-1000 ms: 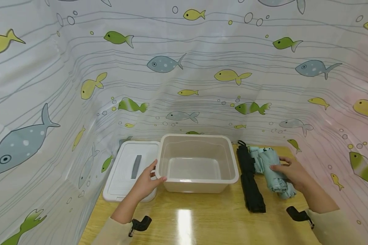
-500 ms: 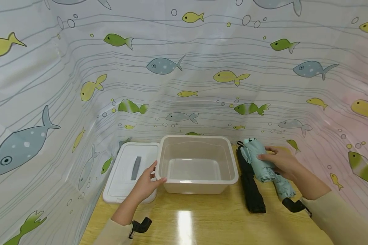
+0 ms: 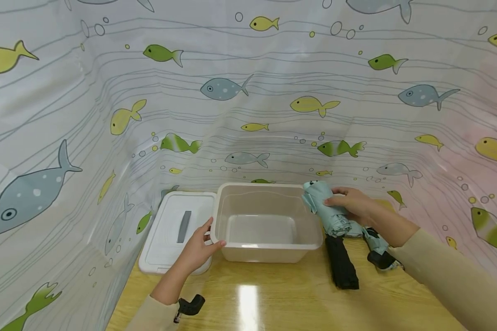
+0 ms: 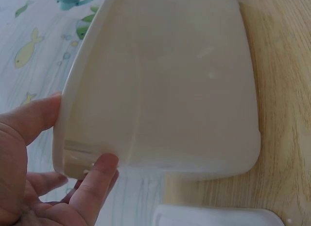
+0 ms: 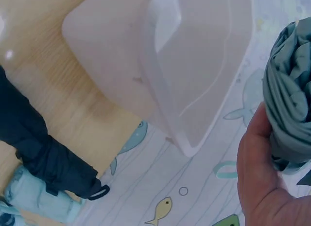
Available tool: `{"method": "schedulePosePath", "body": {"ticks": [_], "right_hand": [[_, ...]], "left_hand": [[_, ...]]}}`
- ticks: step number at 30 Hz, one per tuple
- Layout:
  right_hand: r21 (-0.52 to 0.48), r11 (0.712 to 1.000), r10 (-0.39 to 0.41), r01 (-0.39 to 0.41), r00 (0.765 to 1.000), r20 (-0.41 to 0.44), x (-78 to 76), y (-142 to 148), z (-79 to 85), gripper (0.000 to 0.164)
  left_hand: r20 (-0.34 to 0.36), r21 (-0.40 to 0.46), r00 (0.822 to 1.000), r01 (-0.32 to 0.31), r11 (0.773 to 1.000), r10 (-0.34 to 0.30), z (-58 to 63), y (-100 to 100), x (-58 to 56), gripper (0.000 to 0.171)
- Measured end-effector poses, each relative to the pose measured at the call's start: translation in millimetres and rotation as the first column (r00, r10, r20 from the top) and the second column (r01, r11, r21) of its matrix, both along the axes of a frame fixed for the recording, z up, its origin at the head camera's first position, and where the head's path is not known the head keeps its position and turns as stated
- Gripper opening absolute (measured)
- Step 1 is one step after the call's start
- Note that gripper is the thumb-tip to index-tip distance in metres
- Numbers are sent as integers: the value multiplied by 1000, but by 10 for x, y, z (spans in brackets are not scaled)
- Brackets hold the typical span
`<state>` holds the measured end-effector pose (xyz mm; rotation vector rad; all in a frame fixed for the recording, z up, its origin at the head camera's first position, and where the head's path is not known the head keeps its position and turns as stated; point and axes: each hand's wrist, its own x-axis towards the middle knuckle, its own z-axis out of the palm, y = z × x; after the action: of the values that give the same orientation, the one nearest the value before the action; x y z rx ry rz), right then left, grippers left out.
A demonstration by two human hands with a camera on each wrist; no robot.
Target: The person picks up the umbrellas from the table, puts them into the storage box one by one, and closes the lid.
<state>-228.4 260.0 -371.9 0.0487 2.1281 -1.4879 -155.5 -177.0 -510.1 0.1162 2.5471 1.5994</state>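
My left hand (image 3: 196, 250) grips the near left corner of a beige plastic storage bin (image 3: 265, 255), thumb and fingers on its rim. In the left wrist view that hand (image 4: 85, 194) pinches the rim, and the bin wall (image 4: 180, 90) fills the middle. My right hand (image 3: 354, 204) holds a rolled pale-teal folding umbrella (image 3: 326, 209) over the bin's right rim. Its gathered fabric (image 5: 291, 99) shows close up in the right wrist view. Below it lies a black folding umbrella (image 3: 342, 269), partly covered. A second teal folding umbrella (image 3: 374, 240) lies to the right, partly behind my right forearm.
A white lid (image 3: 159, 234) with a grey handle (image 3: 184, 227) lies left of the bin, against its side. The wooden table (image 3: 290, 299) ends at a fish-patterned curtain (image 3: 273, 59) behind and at both sides.
My right hand has lifted the teal umbrella and carried it left, across the black one, to the bin's right rim. The left hand keeps its hold on the bin.
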Motion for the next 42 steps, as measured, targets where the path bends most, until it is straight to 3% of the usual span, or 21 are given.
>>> {"method": "schedulePosePath", "body": {"ticks": [10,14,23,29,34,38,42], "right_hand": [[-21,996,92,-90,992,86,-256,-364,140,91],[-38,991,133,-129,982,134,-379,-550,120,94],[-3,977,208,-213,950,232,-613,-1091,-244,87],[48,973,205,-226,938,280,-721,-1395,-457,88],[36,972,207,-230,925,320,-776,-1590,-609,78],[67,975,182,-214,930,318,-810,-1689,-743,80],[63,988,115,-143,937,330,-865,-1773,-922,86]], "left_hand": [[10,-4,1000,-6,1000,6,-8,-6,7,93],[13,0,1000,-1,1000,1,-9,2,-11,93],[23,-13,1000,-6,1000,6,-12,-2,-16,91],[14,-4,1000,-4,1000,4,-18,-15,-17,93],[14,-5,1000,-21,1000,21,-33,-36,-15,90],[12,-3,1000,-14,1000,14,-34,-39,-10,90],[6,12,1000,-4,1000,4,-22,-35,-14,92]]}}
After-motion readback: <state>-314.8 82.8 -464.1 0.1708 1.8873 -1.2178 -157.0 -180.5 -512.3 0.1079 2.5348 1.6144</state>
